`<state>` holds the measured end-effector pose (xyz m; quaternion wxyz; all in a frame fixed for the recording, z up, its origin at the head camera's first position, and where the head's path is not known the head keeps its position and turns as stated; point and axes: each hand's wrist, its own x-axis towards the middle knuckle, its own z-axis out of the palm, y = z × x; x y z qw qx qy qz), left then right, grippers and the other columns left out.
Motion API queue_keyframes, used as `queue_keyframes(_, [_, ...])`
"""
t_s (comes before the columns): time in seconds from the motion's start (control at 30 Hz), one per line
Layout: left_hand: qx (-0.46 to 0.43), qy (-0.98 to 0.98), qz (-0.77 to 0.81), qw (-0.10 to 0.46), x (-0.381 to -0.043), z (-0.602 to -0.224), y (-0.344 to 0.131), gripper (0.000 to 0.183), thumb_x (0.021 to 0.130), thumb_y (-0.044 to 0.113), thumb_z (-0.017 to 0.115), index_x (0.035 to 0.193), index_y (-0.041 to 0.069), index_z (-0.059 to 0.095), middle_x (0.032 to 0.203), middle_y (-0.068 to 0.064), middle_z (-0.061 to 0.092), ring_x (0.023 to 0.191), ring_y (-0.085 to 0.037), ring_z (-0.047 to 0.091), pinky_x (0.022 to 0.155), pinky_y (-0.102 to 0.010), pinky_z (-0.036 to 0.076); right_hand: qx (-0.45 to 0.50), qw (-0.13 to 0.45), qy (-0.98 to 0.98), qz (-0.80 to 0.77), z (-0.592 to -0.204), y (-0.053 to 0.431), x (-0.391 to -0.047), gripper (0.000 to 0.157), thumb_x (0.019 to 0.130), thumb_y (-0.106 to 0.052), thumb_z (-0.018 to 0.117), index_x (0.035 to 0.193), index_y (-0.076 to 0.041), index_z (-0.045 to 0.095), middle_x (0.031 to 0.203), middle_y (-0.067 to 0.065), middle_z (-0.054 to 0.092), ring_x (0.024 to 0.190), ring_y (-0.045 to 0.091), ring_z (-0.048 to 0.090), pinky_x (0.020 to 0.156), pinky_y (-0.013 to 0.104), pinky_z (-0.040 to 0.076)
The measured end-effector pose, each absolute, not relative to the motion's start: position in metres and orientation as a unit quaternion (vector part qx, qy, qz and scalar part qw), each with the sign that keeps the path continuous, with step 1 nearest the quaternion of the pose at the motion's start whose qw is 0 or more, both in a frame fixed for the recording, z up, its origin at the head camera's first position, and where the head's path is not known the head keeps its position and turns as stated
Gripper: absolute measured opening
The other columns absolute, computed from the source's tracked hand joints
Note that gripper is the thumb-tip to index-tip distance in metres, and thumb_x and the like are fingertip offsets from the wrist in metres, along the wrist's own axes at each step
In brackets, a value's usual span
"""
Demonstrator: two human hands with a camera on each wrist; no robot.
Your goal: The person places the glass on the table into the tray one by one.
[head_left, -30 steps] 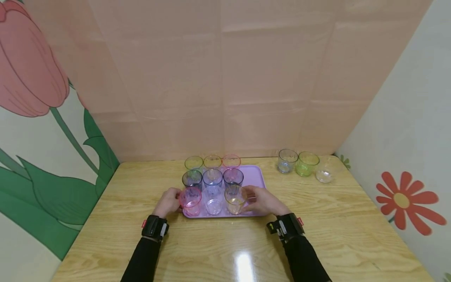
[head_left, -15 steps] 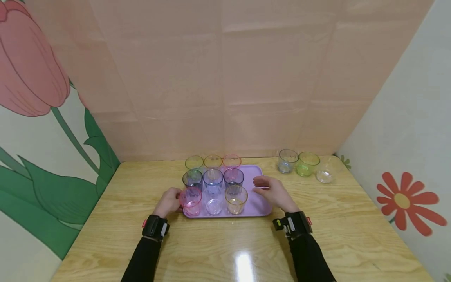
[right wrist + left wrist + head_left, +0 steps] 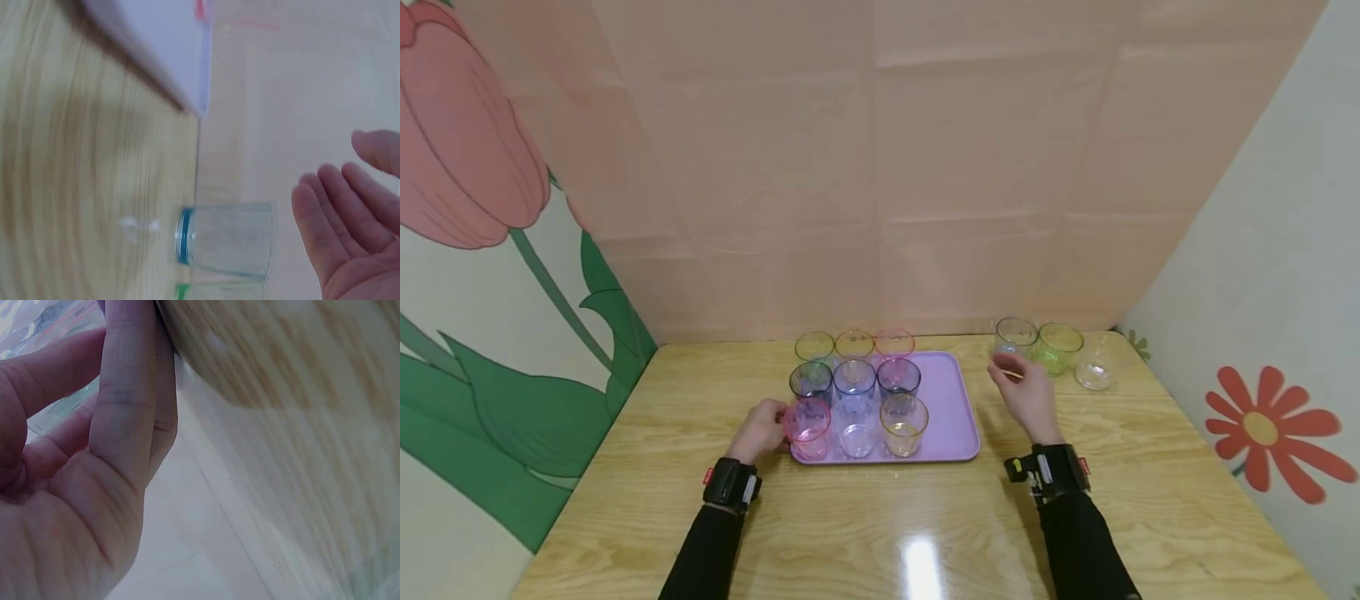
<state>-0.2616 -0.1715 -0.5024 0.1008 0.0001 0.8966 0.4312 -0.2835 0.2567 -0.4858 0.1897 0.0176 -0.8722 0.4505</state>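
Note:
On a purple tray (image 3: 953,417), tinted glasses stand upright in three rows, with a pink glass (image 3: 807,425), a clear glass (image 3: 857,433) and an amber-rimmed glass (image 3: 904,427) in front. My left hand (image 3: 758,431) stays at the tray's left edge beside the pink glass; its fingers (image 3: 125,381) look fairly straight in the left wrist view, tips partly out of frame. My right hand (image 3: 1027,396) is raised in front of a blue-grey glass (image 3: 1017,330), thumb and fingers apart and holding nothing. The right wrist view shows that blue-based glass (image 3: 231,240) just beyond the fingertips.
Right of the blue-grey glass stand a green glass (image 3: 1060,348) and a clear glass (image 3: 1094,372), near the back of the wooden table (image 3: 1150,492). A pinkish sheet (image 3: 880,208) covers the wall directly behind. The tray's right strip is bare.
My right hand has let go of the amber-rimmed glass and moved right and back, off the tray to the blue-grey glass. My left hand has stayed in place.

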Motion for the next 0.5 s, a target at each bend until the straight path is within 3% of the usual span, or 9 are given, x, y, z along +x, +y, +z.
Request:
queue_keyframes(0.27, [0.004, 0.894, 0.437, 0.095, -0.261, -0.502, -0.172, 0.020, 0.082, -0.012, 0.057, 0.097, -0.004, 0.067, 0.082, -0.011, 0.064, 0.065, -0.017, 0.063, 0.058, -0.030, 0.058, -0.019, 0.212, -0.877, 0.431, -0.485, 0.286, -0.293, 0.039, 0.096, -0.022, 0.060, 0.127, 0.003, 0.060, 0.125, 0.025, 0.062, 0.113, 0.042, 0.061, 0.093, 0.051, 0.052])
queue_keyframes(0.5, [0.005, 0.893, 0.440, 0.097, -0.262, -0.504, -0.172, 0.019, 0.082, -0.013, 0.057, 0.096, -0.004, 0.067, 0.082, -0.011, 0.064, 0.066, -0.017, 0.063, 0.059, -0.030, 0.058, -0.090, 0.295, -0.860, 0.406, -0.486, 0.308, -0.294, 0.042, 0.091, -0.018, 0.065, 0.128, 0.003, 0.060, 0.127, 0.028, 0.060, 0.116, 0.044, 0.056, 0.097, 0.053, 0.047])
